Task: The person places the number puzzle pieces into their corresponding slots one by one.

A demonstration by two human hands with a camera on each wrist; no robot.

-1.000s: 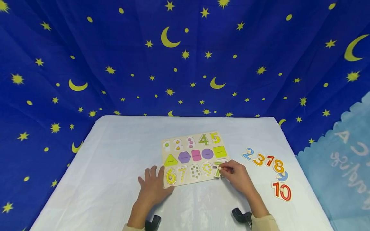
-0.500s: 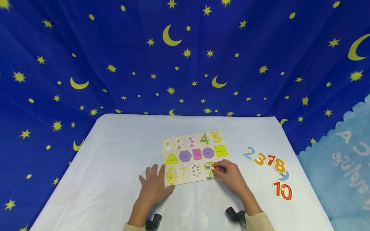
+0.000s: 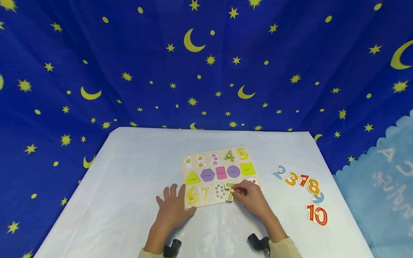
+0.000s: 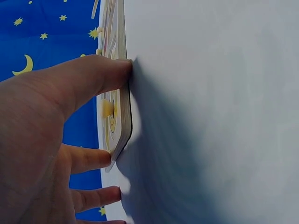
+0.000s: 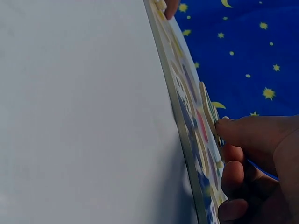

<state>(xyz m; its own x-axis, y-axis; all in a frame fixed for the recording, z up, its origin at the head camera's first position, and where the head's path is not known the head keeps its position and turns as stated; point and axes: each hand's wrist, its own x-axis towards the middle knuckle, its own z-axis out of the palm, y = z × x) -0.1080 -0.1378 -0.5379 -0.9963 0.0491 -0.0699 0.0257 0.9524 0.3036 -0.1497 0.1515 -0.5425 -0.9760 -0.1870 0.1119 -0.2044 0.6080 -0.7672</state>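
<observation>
A wooden number puzzle board point(image 3: 212, 197) lies on the white table. My right hand point(image 3: 251, 199) pinches a green number 7 piece point(image 3: 229, 194) by its small knob, over the 9 recess, most of which is covered. The right wrist view shows this piece point(image 5: 209, 105) tilted and raised off the board. My left hand point(image 3: 172, 210) lies spread at the board's near left corner; in the left wrist view its thumb point(image 4: 100, 74) touches the board's edge. The yellow 6 point(image 3: 192, 196), green 4 point(image 3: 229, 156) and yellow 5 point(image 3: 242, 154) sit in their recesses.
Loose number pieces lie right of the board: a blue 2 point(image 3: 279, 172), orange 3 point(image 3: 291, 179), red 1 point(image 3: 303, 180), orange 8 point(image 3: 313, 186), blue 9 point(image 3: 318, 197) and red 10 point(image 3: 316, 215). The 8 overlaps the 9. A starry blue cloth point(image 3: 155, 57) hangs behind.
My right hand has carried the green 7 leftward, from the board's near right corner to over the 9 recess. My left hand has stayed at the corner.
</observation>
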